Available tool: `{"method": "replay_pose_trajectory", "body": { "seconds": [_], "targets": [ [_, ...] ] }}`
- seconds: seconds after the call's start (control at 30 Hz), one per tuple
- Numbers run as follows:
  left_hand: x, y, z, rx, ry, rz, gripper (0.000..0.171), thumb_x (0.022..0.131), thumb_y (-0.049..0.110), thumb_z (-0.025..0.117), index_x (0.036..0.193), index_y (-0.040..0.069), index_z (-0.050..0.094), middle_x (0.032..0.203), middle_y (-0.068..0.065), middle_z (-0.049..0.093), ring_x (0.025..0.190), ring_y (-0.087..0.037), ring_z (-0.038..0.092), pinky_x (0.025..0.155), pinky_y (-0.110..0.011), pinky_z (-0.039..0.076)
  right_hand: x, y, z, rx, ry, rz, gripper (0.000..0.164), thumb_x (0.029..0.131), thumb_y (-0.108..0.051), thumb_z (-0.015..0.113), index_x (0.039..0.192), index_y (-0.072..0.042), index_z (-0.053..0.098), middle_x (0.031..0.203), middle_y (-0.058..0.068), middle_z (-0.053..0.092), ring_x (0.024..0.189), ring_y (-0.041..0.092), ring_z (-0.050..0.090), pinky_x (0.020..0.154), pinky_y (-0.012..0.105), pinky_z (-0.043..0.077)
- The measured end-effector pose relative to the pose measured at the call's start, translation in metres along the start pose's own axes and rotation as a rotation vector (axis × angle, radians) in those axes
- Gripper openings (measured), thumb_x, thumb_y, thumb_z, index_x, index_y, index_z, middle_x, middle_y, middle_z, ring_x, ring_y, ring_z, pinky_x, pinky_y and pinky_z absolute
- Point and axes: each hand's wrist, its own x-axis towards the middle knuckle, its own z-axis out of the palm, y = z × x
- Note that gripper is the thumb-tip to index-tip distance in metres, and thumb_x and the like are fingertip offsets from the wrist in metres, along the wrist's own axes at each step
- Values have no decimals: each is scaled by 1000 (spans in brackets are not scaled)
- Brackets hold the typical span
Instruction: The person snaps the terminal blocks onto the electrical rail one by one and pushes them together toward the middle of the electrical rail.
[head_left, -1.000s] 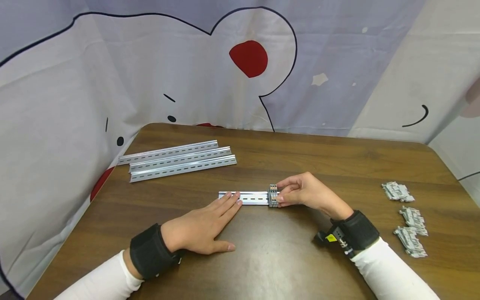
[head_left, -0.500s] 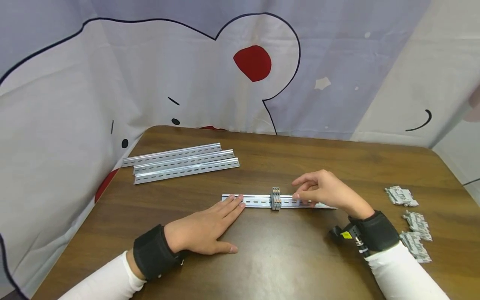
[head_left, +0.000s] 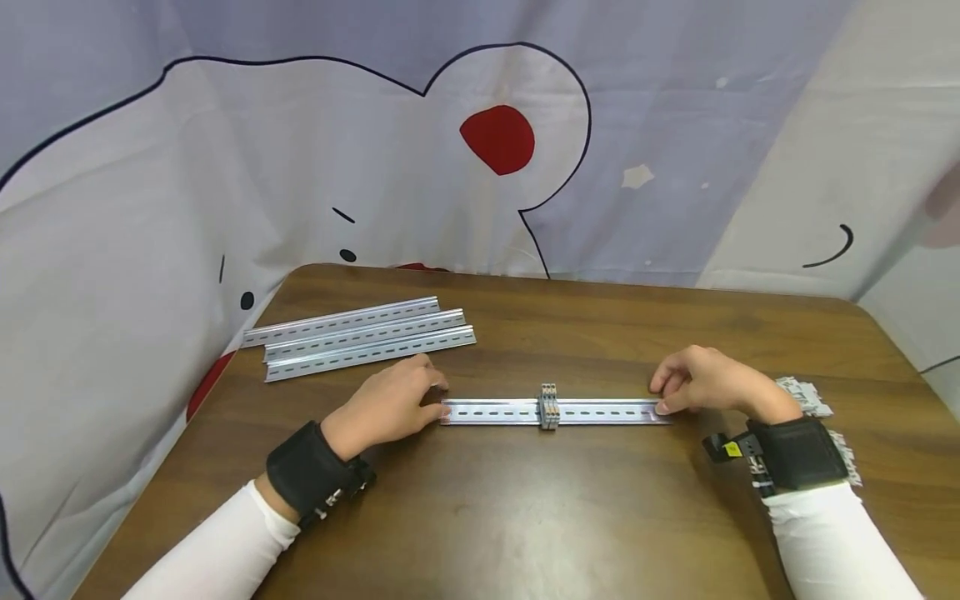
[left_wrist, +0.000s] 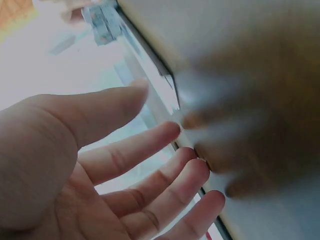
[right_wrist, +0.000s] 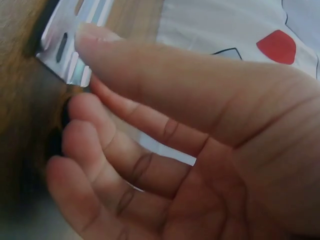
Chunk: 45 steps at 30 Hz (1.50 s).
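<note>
A slotted metal DIN rail (head_left: 502,413) lies across the middle of the table, with several grey terminal blocks (head_left: 549,408) standing together near its centre. At the rail's left end is my left hand (head_left: 386,402); its thumb comes close to the end. In the left wrist view a gap shows between thumb and loosely bent fingers (left_wrist: 150,200). My right hand (head_left: 708,385) pinches the rail's right end, thumb on top. The index fingertip is hidden behind the thumb in the right wrist view, beside the rail end (right_wrist: 62,50).
Three more DIN rails (head_left: 371,348) lie side by side at the back left. Loose grey terminal blocks (head_left: 806,396) sit on the right side of the wooden table (head_left: 525,517), partly hidden by the right forearm. A printed cloth (head_left: 360,150) hangs behind.
My right hand has left the terminal blocks and moved right along the rail to its end. My left hand has lifted off the rail's top and drawn back to its left end.
</note>
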Motion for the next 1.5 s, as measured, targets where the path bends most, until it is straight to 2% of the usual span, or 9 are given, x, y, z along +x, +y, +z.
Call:
{"method": "replay_pose_trajectory", "body": {
  "seconds": [0.13, 0.3, 0.47, 0.7, 0.87, 1.07, 1.27, 1.4, 1.5],
  "targets": [
    [4, -7, 0, -50, -26, -27, 15, 85, 25, 77, 90, 13, 70, 87, -1, 60, 73, -13, 51, 62, -30, 44, 5, 4, 7, 31, -14, -41, 21, 78, -17, 81, 90, -4, 70, 74, 3, 68, 58, 12, 56, 52, 25, 47],
    [5, -12, 0, -94, -71, -52, 22, 84, 24, 78, 74, 18, 60, 74, 2, 53, 64, -12, 47, 55, -27, 38, 9, 3, 11, 33, -26, -74, 13, 83, -17, 77, 86, -6, 71, 73, 3, 67, 58, 10, 54, 52, 25, 45],
    [9, -17, -4, -176, -111, -27, 21, 89, 20, 73, 73, 15, 60, 67, 4, 55, 57, -10, 46, 54, -25, 38, 6, 3, 4, 153, -65, -49, 14, 85, -14, 74, 88, -2, 69, 76, 8, 66, 66, 15, 59, 60, 29, 53],
    [28, -20, -6, -412, -126, -37, 13, 96, 4, 58, 83, 5, 55, 60, -2, 66, 53, -16, 64, 50, -27, 48, 8, 18, -1, 363, -72, 2, 19, 94, -9, 62, 102, 8, 60, 88, 15, 66, 77, 22, 66, 71, 37, 58],
    [51, -19, -5, -518, -31, -105, 6, 95, 2, 58, 90, 1, 54, 61, -7, 66, 55, -24, 66, 46, -25, 45, 12, 29, 0, 468, 50, 65, 29, 96, -12, 62, 111, 11, 52, 89, 16, 66, 77, 21, 68, 70, 37, 58],
    [84, -22, -7, -526, 130, -186, 6, 92, 3, 62, 96, 1, 59, 65, -8, 67, 60, -25, 67, 52, -26, 43, 21, 29, -1, 439, 282, 86, 35, 95, -10, 62, 117, 14, 51, 89, 14, 69, 73, 14, 64, 65, 29, 56],
    [113, -27, -6, -547, 161, -247, 24, 88, 13, 71, 106, -1, 64, 74, -9, 72, 68, -23, 69, 57, -28, 49, 38, 28, 5, 371, 514, 74, 39, 94, -7, 63, 124, 17, 54, 100, 24, 69, 74, 9, 65, 67, 25, 56],
    [130, -31, -2, -581, 190, -279, 37, 84, 21, 77, 113, 0, 66, 82, -8, 73, 77, -24, 68, 66, -32, 52, 46, 29, 4, 300, 583, 133, 41, 95, -11, 62, 127, 13, 57, 107, 26, 68, 76, 11, 66, 69, 24, 54],
    [141, -30, 3, -530, 230, -295, 44, 82, 22, 79, 118, 0, 66, 82, -7, 72, 81, -22, 65, 74, -35, 52, 51, 31, 0, 259, 589, 171, 40, 95, -14, 62, 126, 10, 59, 101, 22, 71, 76, 12, 66, 68, 21, 52]
  ]
}}
